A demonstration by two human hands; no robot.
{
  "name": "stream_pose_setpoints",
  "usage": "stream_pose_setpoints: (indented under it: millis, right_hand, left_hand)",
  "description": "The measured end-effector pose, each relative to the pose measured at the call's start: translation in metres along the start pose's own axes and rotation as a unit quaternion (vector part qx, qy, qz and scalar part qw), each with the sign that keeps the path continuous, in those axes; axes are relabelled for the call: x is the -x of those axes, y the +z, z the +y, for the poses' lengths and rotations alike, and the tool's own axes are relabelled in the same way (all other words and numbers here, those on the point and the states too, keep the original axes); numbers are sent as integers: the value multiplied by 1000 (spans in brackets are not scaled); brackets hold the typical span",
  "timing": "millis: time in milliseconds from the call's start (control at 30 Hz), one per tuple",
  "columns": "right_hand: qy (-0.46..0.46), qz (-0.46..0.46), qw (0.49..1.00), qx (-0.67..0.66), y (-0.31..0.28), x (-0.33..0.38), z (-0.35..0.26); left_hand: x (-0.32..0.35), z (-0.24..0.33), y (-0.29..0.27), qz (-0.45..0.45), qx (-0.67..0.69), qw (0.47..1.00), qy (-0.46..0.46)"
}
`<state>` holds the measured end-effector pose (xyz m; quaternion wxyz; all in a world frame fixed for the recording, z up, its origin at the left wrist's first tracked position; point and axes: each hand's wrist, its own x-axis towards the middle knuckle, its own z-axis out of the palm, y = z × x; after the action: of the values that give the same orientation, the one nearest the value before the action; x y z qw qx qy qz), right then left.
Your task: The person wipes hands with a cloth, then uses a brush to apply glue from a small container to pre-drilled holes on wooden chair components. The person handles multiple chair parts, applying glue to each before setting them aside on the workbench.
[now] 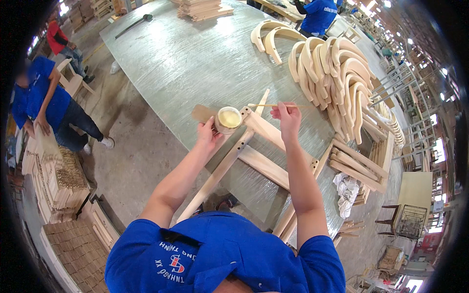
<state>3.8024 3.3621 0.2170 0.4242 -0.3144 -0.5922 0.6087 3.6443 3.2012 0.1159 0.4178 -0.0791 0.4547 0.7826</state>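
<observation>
- Here's the left hand, fingers wrapped round a small cup of pale yellow stuff, held over the counter!
- Over at 3 o'clock from the cup, the right hand pinches a thin stick, its tip pointing left, close to the frame's corner.
- A flat tan paddle pokes out towards 9 o'clock; whether the left hand grips it, I can't tell.
- The pale wooden frame, dotted with dark holes, sits at 4 o'clock.
- Curved wooden pieces crowd 2 o'clock, a white cloth 4 o'clock, farther out.
- Up between 10 and 11, a dark mallet!
</observation>
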Motion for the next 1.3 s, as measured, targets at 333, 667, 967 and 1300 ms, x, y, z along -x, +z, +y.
stream_pose_setpoints:
  millis: [333, 667, 967, 1300]
  right_hand:
    - [-136, -83, 936, 313, 30, -18, 24]
    - [-183, -100, 906, 369, 43, -19, 29]
    - [-171, -110, 899, 389, 46, -17, 28]
    - [-197, -88, 899, 381, 41, -28, 31]
  left_hand:
    - [36, 21, -73, -32, 20, 999, -6]
    - [47, 19, -105, -32, 5, 999, -20]
    - [47, 14, -106, -15, 1, 1000, -23]
    - [61, 15, -98, -18, 5, 998, -62]
